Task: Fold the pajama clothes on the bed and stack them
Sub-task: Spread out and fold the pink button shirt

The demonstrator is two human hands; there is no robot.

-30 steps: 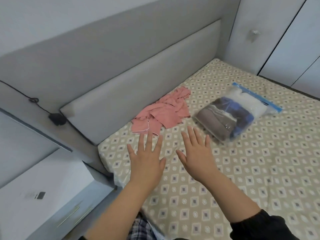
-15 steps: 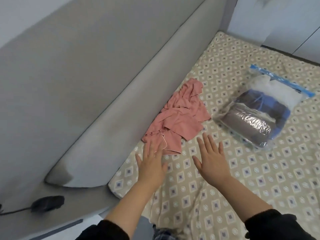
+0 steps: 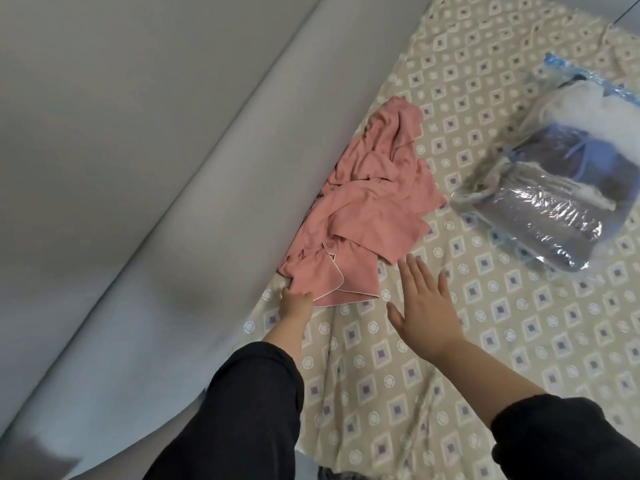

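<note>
A clear plastic storage bag [image 3: 568,188] with a blue seal strip lies on the beige sheet [image 3: 485,341] at the right. Folded fabric fills it: grey nearest, then blue, then white. The sheet is printed with squares and small rings, and it is creased in places. Along the left runs a grey padded headboard [image 3: 166,244], with a flat grey panel [image 3: 104,64] behind it.

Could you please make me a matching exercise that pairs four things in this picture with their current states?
1. left hand
2. right hand
3. pink pajamas
4. plastic bag

A. crumpled beside the headboard
B. open, fingers spread
C. clear, packed with fabric
D. grips a corner of the pajamas

Pairs: 1-D, 2-B, 3-A, 4-C.
</note>
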